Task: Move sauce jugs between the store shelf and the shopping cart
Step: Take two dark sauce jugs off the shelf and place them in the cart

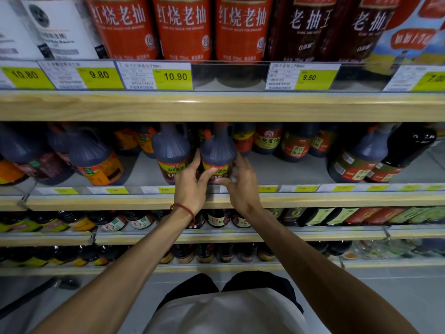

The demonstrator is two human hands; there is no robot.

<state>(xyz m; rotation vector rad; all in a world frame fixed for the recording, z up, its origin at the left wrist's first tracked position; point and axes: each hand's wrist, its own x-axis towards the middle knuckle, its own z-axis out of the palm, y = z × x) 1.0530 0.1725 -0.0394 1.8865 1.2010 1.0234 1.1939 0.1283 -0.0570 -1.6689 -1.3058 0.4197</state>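
Note:
A dark sauce jug [218,151] with an orange cap and a red-and-yellow label stands upright near the front of the second shelf [313,201]. My left hand [192,184] grips its lower left side, thumb across the label. On the other side my right hand [240,182] wraps the jug's lower right. A matching jug [171,150] stands just to its left, touching my left hand. The shopping cart is out of view.
More sauce jugs [94,160] and bottles line the same shelf on both sides, with a bare stretch of shelf right of my hands. Tall red-labelled bottles [183,27] stand on the shelf above; smaller bottles fill the lower shelves. A dark bar [31,297] crosses the floor at bottom left.

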